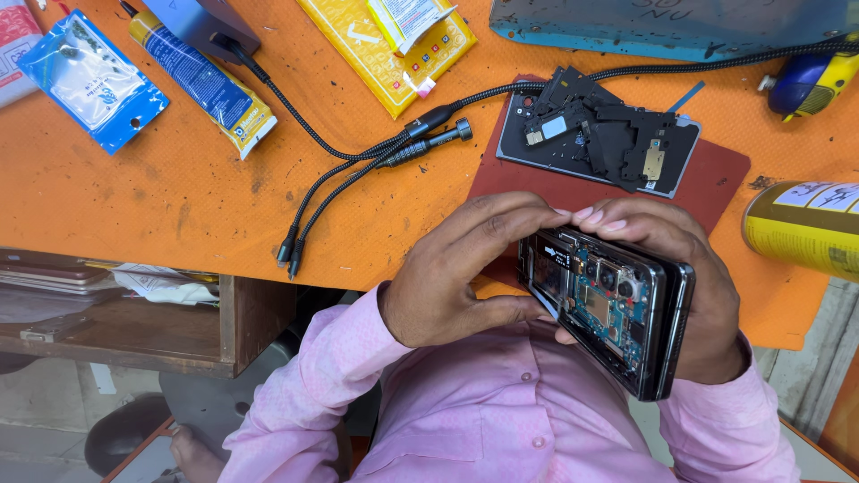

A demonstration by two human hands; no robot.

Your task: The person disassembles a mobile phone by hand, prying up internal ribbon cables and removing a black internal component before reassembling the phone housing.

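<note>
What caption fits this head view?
Both hands, left hand and right hand, hold an opened phone above an orange table.

My one head-worn camera looks steeply down, close over my own chest and the bench's [179,179] near edge, its far part running off the frame's top.

Yellow can [805,228] cut off right; phone [608,304] underside hidden by hands.
</note>
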